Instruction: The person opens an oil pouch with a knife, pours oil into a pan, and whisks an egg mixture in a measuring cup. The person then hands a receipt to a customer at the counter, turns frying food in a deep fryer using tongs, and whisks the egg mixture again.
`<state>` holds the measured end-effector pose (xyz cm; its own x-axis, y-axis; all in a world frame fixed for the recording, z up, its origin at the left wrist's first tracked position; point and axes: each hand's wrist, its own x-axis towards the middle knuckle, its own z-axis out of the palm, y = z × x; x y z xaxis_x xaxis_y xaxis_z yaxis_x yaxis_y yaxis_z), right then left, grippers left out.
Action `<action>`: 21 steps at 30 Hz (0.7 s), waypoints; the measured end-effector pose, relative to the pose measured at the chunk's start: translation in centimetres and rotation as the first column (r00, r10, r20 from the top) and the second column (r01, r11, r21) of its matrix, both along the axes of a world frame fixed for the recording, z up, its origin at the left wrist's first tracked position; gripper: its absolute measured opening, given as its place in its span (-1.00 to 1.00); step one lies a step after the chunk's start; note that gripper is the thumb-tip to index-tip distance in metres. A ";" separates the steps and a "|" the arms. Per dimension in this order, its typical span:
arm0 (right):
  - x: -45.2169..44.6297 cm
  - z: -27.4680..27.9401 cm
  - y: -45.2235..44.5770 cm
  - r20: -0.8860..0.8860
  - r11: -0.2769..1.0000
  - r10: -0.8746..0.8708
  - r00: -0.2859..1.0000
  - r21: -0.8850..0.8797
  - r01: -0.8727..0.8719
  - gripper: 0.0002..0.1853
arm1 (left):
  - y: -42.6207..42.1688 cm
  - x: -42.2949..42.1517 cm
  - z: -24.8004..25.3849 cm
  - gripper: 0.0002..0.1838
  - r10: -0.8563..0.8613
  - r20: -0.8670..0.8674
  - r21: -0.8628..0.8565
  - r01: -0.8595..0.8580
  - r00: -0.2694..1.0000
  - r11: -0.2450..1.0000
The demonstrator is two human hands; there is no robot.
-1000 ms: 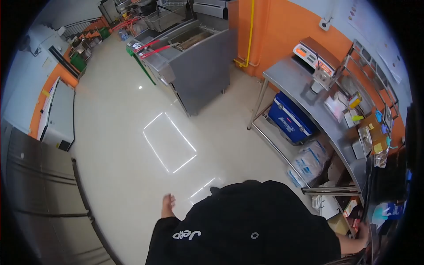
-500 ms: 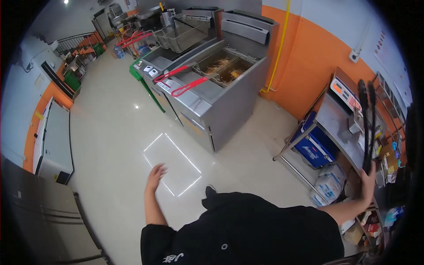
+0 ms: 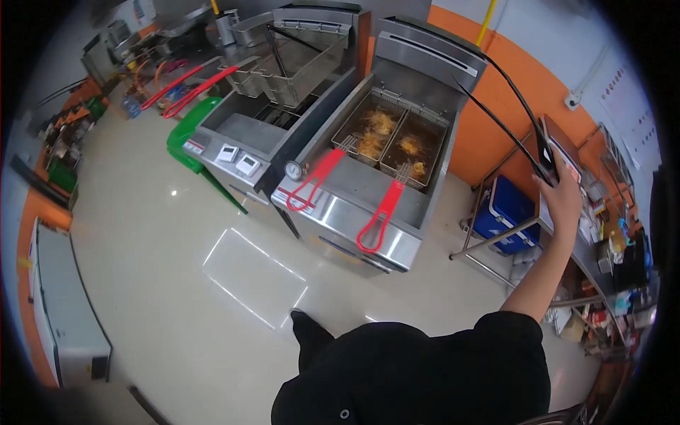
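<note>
My right hand (image 3: 562, 190) is closed round the handle end of long black tongs (image 3: 506, 132). The two arms of the tongs are spread and point up and left, toward the back of the fryer (image 3: 340, 219). In the fryer's oil sit two wire baskets, a left one (image 3: 370, 133) and a right one (image 3: 414, 150), each with a red handle and with golden pieces of food in bubbling oil. My left hand is not in view.
A second fryer (image 3: 244, 134) with raised baskets and red handles stands at the left, beside a green stool (image 3: 190, 138). At the right are a steel table (image 3: 591, 248) and a blue cooler (image 3: 504, 212). A white freezer (image 3: 67, 297) is at far left.
The fryers now appear closer and larger. My right hand has moved up with the tongs, which have gone from upright and nearly together to spread and slanting left. My left hand has left the view.
</note>
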<state>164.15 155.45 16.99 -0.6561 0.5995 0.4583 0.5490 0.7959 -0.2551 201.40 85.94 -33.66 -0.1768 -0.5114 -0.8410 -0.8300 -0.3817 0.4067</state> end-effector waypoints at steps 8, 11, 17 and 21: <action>-13.6 0.8 -7.7 0.215 0.888 -0.063 0.975 0.458 -0.044 -0.34 | -17.3 -37.9 -0.6 -0.67 -0.645 -0.280 -0.543 0.437 0.711 0.717; -18.6 -0.4 -8.9 0.398 0.886 0.003 0.917 0.424 -0.188 -0.42 | -14.9 -54.9 12.0 -0.64 -0.545 -0.474 -0.377 0.400 0.691 0.835; -28.5 -5.3 -7.3 0.643 0.811 -0.020 0.765 0.458 -0.364 -0.45 | -12.1 -65.6 13.1 -0.59 -0.680 -0.442 -0.308 0.612 0.586 0.728; -34.4 -7.5 -7.0 0.802 0.809 -0.081 0.592 0.400 -0.431 -0.58 | -11.3 -62.2 6.7 -0.57 -0.702 -0.257 0.077 0.739 0.664 0.670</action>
<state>129.74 148.44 9.47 -0.9589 0.2715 -0.0828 0.1561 0.7481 0.6449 139.21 74.67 -26.94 -0.5947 -0.0157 -0.8038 -0.7846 0.2293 0.5760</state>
